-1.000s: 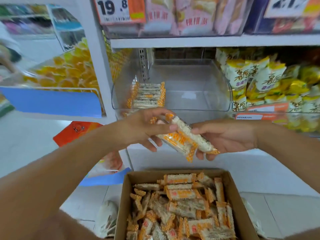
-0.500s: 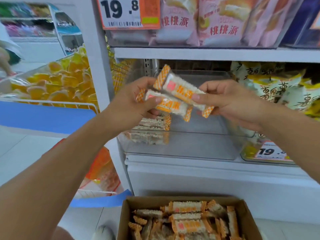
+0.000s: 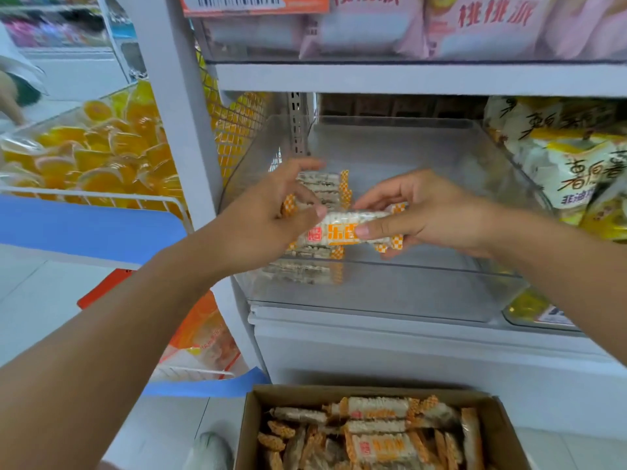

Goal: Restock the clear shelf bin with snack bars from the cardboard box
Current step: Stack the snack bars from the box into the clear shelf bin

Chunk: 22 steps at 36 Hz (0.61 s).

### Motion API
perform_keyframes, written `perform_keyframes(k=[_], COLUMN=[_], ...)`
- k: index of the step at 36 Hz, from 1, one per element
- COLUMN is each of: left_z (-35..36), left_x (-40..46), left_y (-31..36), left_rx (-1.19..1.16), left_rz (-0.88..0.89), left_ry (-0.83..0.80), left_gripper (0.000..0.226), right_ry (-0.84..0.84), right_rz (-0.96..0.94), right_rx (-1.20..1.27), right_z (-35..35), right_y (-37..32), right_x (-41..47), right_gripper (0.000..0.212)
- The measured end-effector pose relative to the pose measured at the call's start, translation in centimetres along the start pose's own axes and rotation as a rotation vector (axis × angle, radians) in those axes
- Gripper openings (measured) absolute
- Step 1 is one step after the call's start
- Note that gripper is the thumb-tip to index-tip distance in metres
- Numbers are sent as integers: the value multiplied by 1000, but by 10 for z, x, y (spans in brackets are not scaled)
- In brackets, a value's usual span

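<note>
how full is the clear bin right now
Mostly empty: the clear bin holds one row of snack bars at its left side; the rest is bare.

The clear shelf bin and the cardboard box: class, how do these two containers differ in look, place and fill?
The clear shelf bin is see-through plastic; the cardboard box is opaque brown.
The bin sits on the shelf; the box is lower, in front of it.
The bin holds one neat row of snack bars at its left; the box's bars lie jumbled.
Both hold the same orange-ended bars.
</note>
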<state>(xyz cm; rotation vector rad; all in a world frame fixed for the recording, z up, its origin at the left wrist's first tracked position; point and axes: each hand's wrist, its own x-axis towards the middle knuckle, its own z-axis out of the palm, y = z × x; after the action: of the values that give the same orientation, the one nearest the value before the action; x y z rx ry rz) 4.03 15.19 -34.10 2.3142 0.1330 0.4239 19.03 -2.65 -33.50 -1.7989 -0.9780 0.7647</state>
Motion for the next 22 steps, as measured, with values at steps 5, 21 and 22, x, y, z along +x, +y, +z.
perform_keyframes(k=[5, 21, 22], left_z=[-13, -3, -4], left_x=[-10, 2, 3], left_y=[-4, 3, 3], left_rx=[248, 113, 71], left_rz=[-66, -431, -460], left_ry=[-138, -162, -146], left_gripper=[48, 62, 60], right_ry=[-62, -230, -216], right_rz=[-88, 128, 146], right_rx=[-216, -132, -87], right_z=[13, 18, 17], right_y=[3, 7, 8], right_x=[5, 18, 18], right_gripper=[32, 30, 32])
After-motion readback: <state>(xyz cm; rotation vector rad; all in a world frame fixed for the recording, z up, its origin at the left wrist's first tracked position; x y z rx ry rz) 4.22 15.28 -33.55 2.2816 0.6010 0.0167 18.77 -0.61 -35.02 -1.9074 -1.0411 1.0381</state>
